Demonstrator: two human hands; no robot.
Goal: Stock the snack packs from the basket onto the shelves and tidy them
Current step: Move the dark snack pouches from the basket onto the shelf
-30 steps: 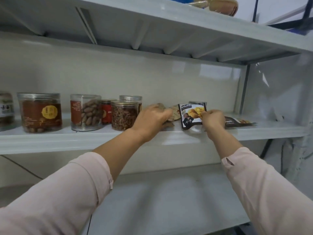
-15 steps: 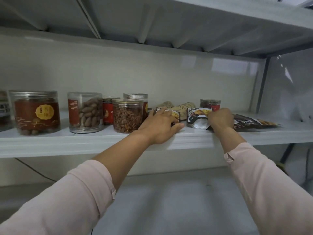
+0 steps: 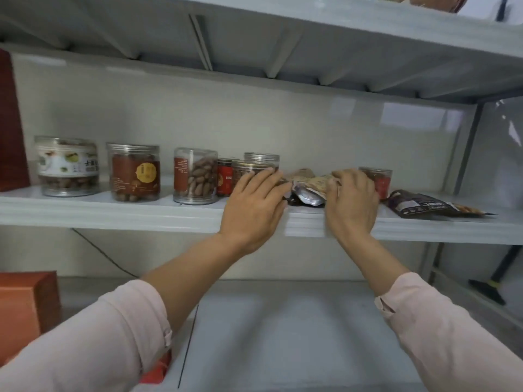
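A small heap of snack packs (image 3: 308, 190) lies on the middle shelf (image 3: 141, 213), a silver pack end facing me. My left hand (image 3: 254, 202) has its fingers straight and touches the heap's left side, in front of a nut jar (image 3: 249, 168). On the heap's right side my right hand (image 3: 351, 202) has its fingers curled over the packs and its thumb against them. Another dark snack pack (image 3: 424, 206) lies flat on the shelf further right, apart from both hands.
Several clear nut jars (image 3: 135, 172) stand in a row left of the heap, and a red-labelled jar (image 3: 379, 179) stands behind my right hand. A dark red box (image 3: 11, 123) is at the far left. An orange box (image 3: 22, 306) sits on the lower shelf (image 3: 283, 335).
The pack that my right hand held upright now lies down on the heap. Both hands have closed in on the heap from either side.
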